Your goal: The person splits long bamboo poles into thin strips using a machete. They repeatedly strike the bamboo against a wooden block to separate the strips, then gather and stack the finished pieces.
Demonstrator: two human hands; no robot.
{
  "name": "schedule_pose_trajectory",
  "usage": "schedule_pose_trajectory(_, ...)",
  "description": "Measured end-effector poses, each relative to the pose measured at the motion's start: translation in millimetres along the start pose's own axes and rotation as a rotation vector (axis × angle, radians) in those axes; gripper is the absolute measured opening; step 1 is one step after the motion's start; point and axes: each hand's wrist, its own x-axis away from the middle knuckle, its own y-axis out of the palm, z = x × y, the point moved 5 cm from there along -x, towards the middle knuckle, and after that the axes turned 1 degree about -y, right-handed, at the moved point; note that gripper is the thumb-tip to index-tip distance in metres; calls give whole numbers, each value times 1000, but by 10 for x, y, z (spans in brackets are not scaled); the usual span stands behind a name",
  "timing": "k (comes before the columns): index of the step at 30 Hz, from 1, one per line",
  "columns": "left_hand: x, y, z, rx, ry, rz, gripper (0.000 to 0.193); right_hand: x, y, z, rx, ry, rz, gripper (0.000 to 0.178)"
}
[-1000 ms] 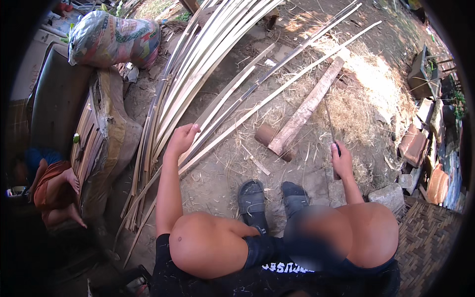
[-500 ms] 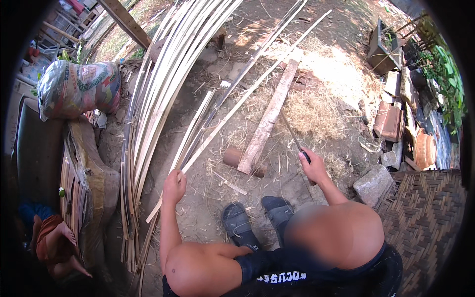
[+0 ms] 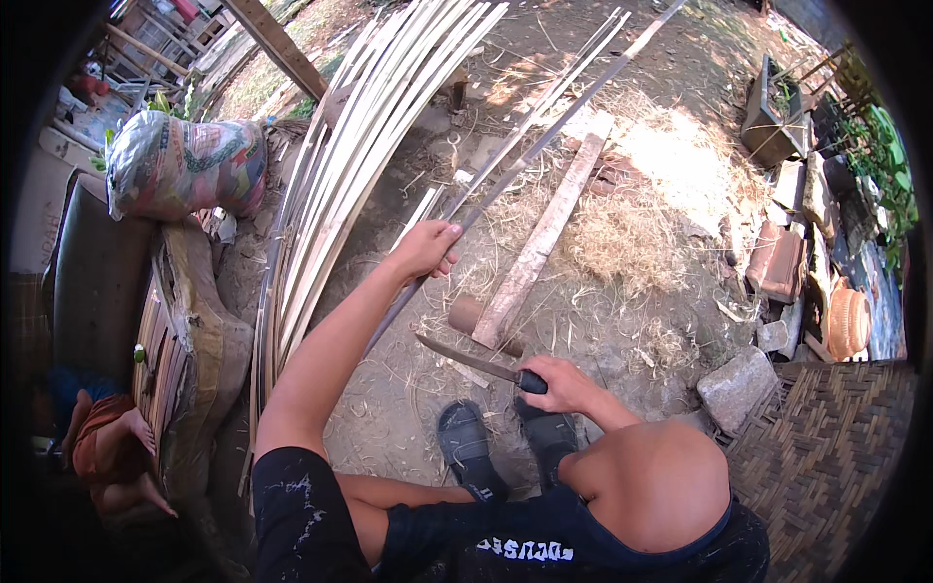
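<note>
My left hand (image 3: 428,250) is closed around a long bamboo strip (image 3: 544,139), its dark side facing up. The strip slants from beside my left forearm to the far right. In my right hand (image 3: 562,385) is a knife (image 3: 466,356), gripped by its black handle, with the blade pointing left above the ground near my feet. The blade is apart from the strip. Beyond the knife, a flat wooden plank (image 3: 544,233) leans with its near end on a short round log (image 3: 466,315). More pale strips (image 3: 428,206) lie beside my left hand.
To the left lies a large bundle of bamboo strips (image 3: 355,165). A stuffed sack (image 3: 185,165) sits beyond a worn wooden piece. Fibre shavings (image 3: 622,243) cover ground right of the plank. A stone block (image 3: 739,384) and woven bamboo panel (image 3: 826,457) are at right. Another person's legs show lower left.
My left hand has moved forward and right, and the strip in it now shows its dark side. My right hand has come nearer and left, swinging the knife blade to point left.
</note>
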Motion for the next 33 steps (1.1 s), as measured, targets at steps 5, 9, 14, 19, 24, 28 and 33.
schedule_pose_trajectory(5, -840, 1235, -714, -215, -96, -135, 30, 260, 557, -120, -869, 474, -307, 31)
schedule_pose_trajectory(9, -770, 1837, -176, -114, -26, 321, 36, 638, 687, 250, -1174, 753, -328, 26)
schedule_pose_trajectory(14, -1063, 1977, -98, -47, -28, 323, 29, 401, 485, 25, -932, 639, -403, 22)
schedule_pose_trajectory(19, -1182, 1986, 69, -64, -12, 248, 29, -12, -284, 392, -876, 762, 54, 22)
schedule_pose_trajectory(24, -1210, 2047, 73, -61, 38, 398, 30, 41, -42, 272, -696, 817, -58, 23)
schedule_pose_trajectory(28, -1231, 2049, 21, -143, 97, 445, 31, 90, 364, -490, -479, 560, -649, 21)
schedule_pose_trajectory(33, -1120, 1958, 125, -303, 118, 177, 35, -196, 18, 320, -737, 695, 10, 21)
